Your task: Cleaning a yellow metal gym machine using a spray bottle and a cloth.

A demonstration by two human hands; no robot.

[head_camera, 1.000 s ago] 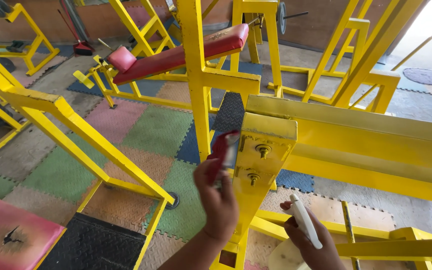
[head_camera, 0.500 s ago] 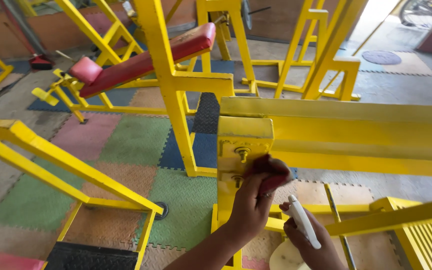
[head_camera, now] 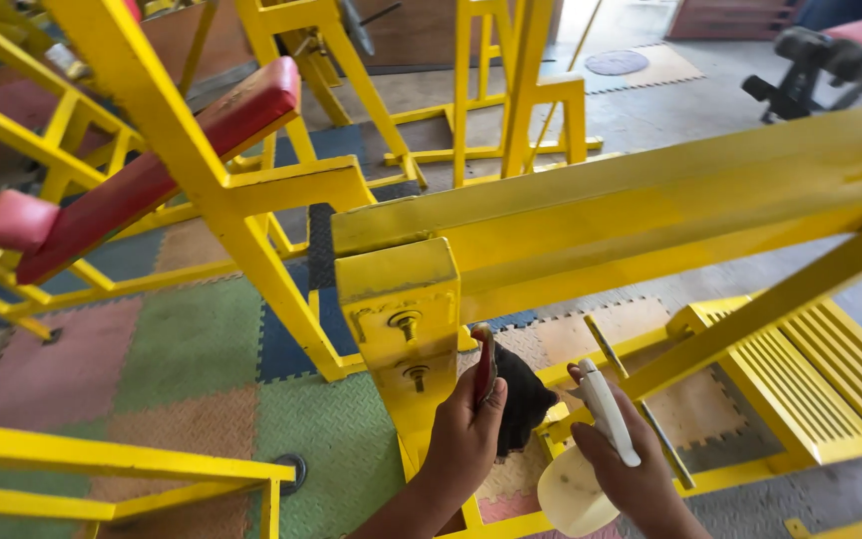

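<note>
Red-and-dark cloth [head_camera: 504, 384] pinched in left hand [head_camera: 466, 439], fingers closed round it, held upright just right of yellow post [head_camera: 401, 319] face. Two bolts [head_camera: 407, 323] on post lie up and left of cloth, close; left hand nearer them. Right hand [head_camera: 631, 474] wrapped round white spray bottle [head_camera: 591, 449], nozzle up, below yellow beam [head_camera: 650, 200] running right. Foam floor mats [head_camera: 192, 339] beneath; red padded bench [head_camera: 152, 170] behind, left.
</note>
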